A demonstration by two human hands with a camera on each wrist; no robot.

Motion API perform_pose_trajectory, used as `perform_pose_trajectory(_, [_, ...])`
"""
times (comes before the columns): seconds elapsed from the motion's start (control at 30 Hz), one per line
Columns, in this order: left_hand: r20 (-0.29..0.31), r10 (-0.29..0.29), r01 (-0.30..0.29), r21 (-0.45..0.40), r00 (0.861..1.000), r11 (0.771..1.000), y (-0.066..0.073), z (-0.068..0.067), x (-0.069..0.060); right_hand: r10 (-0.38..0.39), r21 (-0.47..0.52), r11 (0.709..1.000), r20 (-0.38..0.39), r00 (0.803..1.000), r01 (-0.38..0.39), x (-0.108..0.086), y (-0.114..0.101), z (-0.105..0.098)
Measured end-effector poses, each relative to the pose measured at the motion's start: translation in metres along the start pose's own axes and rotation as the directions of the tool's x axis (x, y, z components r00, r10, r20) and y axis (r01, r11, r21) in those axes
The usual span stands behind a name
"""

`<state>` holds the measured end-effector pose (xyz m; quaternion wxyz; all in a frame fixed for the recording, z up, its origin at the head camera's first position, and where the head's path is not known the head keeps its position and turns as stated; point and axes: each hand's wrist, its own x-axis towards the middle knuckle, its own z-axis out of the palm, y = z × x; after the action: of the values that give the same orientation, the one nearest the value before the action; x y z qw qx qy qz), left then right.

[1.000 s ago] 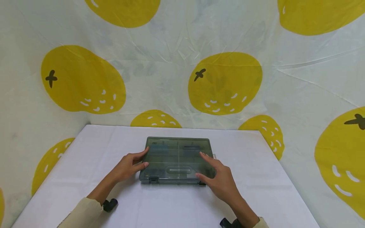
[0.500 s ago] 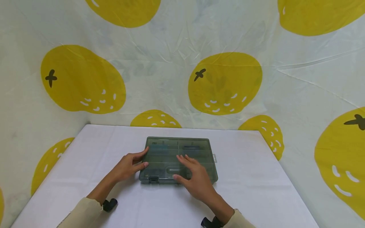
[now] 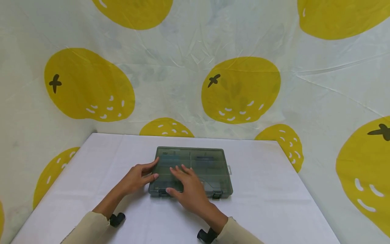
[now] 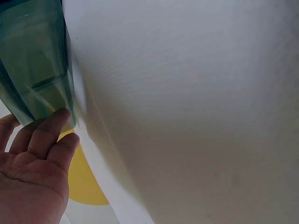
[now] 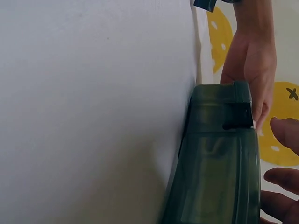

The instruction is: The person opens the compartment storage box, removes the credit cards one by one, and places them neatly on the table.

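Green case [image 3: 210,169] flat on white desk [image 3: 268,196], lower centre of frame. Left hand [image 3: 135,179] loosely spread, touching case's left edge; right hand [image 3: 192,191] wide over case.

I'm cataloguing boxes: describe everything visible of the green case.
The case is a flat, rectangular, translucent dark green, plastic-looking box; dividing lines show through its closed lid. Two latches sit on its near edge, one partly hidden; a clear tab juts from the right side. It lies flat on the white cloth. The left hand touches its left edge; the right hand is over the lid, contact unclear.
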<state>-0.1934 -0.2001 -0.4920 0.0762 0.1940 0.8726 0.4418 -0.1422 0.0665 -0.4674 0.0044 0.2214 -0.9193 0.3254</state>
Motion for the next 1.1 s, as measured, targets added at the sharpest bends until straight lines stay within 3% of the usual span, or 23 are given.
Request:
perform_pose_trajectory(0.73, [0.001, 0.011, -0.011, 0.003, 1.0, 1.0, -0.001, 0.0, 0.0, -0.018, -0.169, 0.986, -0.027, 0.999, 0.013, 0.012, -0.005, 0.018])
perform_pose_trajectory(1.1, [0.005, -0.011, 0.011, -0.008, 1.0, 1.0, -0.001, 0.0, -0.001, 0.021, -0.121, 0.992, 0.022, 1.0, -0.018, 0.017, -0.009, 0.013])
